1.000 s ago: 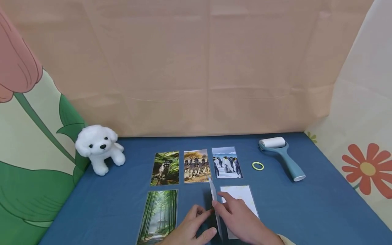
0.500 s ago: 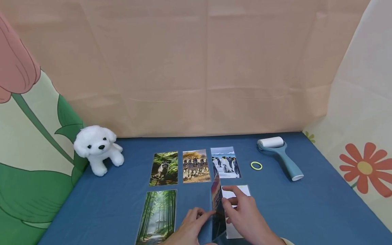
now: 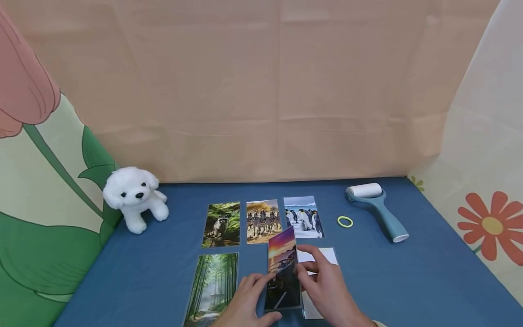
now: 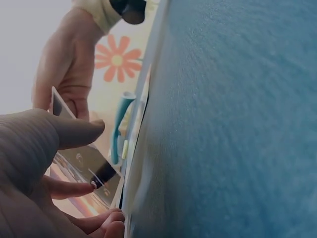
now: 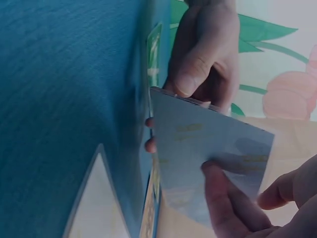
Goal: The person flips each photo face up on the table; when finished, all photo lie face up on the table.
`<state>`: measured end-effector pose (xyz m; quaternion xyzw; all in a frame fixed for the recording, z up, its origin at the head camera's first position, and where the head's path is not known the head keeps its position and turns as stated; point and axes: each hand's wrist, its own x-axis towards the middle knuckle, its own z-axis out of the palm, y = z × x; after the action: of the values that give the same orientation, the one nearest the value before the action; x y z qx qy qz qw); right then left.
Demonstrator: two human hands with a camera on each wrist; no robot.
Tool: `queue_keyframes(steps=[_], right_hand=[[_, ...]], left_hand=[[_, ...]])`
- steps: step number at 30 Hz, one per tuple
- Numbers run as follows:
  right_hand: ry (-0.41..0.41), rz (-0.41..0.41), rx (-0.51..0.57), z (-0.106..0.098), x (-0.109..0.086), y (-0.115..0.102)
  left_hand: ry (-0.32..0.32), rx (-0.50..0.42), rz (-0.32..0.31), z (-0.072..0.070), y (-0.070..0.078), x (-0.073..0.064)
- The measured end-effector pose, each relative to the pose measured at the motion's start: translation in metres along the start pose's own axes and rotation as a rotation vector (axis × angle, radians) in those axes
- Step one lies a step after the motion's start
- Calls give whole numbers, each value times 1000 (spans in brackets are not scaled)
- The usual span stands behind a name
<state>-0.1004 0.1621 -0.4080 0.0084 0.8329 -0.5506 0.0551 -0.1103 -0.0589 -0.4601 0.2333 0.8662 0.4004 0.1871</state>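
A picture card with a sunset sky and a car is held tilted up over the table, picture side toward the head view. My right hand pinches its right edge, and in the right wrist view the fingers lie against its pale back. My left hand is at the opposite edge, index fingertip touching the picture and thumb extended apart from it. Partly behind the right hand, a white-backed card lies on the table. A bamboo forest card lies left of the left hand.
Behind the hands lie a raccoon card, a zebra card and a penguin card in a row. Farther right are a yellow-green ring and a lint roller. A white plush dog sits at the far left.
The card stood nearly edge-on and has turned leftward, so its sunset picture now faces the head view. Both hands stay around it in about the same place.
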Motion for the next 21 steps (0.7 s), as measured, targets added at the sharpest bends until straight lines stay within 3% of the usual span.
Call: queue_keyframes(steps=[11,17,21], right_hand=[[44,-29,-47,4,1,11],[-13,-55,-94,7,2,18],[-75,-80,-129,7,3,24]], left_hand=[[69,-112,-146,-8,-3,-2],[101,-86,-187,-9,-3,-6],[126,-65,-177,-11,-5,-8]])
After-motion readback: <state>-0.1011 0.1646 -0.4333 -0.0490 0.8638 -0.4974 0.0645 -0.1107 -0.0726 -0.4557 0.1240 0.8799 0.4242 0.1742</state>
